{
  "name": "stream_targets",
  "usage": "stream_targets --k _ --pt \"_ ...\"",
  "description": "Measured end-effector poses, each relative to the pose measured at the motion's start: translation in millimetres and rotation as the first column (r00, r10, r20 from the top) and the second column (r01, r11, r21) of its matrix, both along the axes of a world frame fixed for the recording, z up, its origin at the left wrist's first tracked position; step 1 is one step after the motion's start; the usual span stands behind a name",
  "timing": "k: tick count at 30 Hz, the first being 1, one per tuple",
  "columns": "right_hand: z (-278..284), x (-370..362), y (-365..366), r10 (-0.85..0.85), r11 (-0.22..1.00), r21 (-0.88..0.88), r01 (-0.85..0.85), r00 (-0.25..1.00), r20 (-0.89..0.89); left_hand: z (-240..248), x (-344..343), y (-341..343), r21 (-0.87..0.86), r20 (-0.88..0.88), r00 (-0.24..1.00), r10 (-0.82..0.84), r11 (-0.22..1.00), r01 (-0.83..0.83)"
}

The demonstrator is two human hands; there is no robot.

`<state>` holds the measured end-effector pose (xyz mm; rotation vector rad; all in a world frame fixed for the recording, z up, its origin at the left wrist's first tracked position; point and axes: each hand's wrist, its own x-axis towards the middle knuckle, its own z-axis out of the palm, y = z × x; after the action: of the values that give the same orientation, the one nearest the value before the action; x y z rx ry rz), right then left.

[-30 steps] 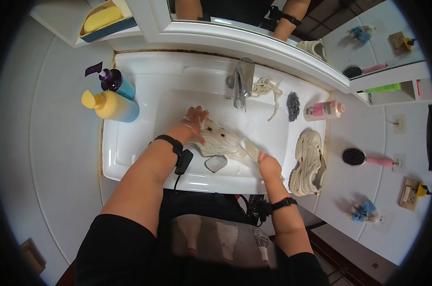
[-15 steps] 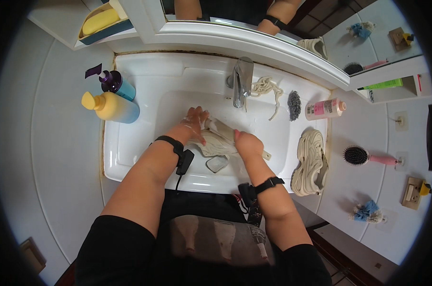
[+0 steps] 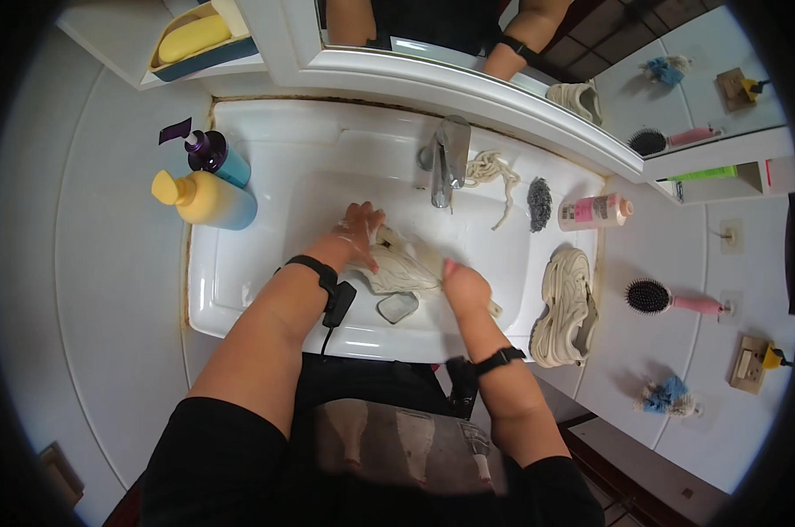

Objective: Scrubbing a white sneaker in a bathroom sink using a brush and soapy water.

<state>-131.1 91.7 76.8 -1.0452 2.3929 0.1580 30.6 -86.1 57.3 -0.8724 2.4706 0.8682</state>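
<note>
Pink-handled hairbrush (image 3: 683,303) between a wall hook (image 3: 729,234) and a beige socket (image 3: 748,365)

white panelled walls (image 3: 125,237), white-framed mirror (image 3: 555,61)

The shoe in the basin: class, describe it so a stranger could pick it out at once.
Start at the white sink below the mirror. Inside it, the left hand holds the cream shoe. Unlike the similar shoe on the sink's right edge, this one is under a hand.
</note>
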Motion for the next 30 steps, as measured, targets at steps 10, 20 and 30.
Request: stream_targets --k 10,20,30 --pt "4.7 -14.1 14.9 -0.009 0.999 0.049 0.009 1.000 -0.018 -2.1 0.5 0.8 0.029 -0.032 0.999 0.026 0.999 -0.025" --pt "-1.4 -13.5 34.7 -0.064 0.996 0.054 0.067 0.997 -0.052 -3.0 2.6 0.0 0.043 -0.042 0.999 0.012 0.999 -0.011" --pt "5.5 3.9 -7.4 0.023 1.000 0.015 -0.023 1.000 -0.005 -9.0 1.1 0.3 0.025 -0.070 0.997 0.025 0.999 -0.024"
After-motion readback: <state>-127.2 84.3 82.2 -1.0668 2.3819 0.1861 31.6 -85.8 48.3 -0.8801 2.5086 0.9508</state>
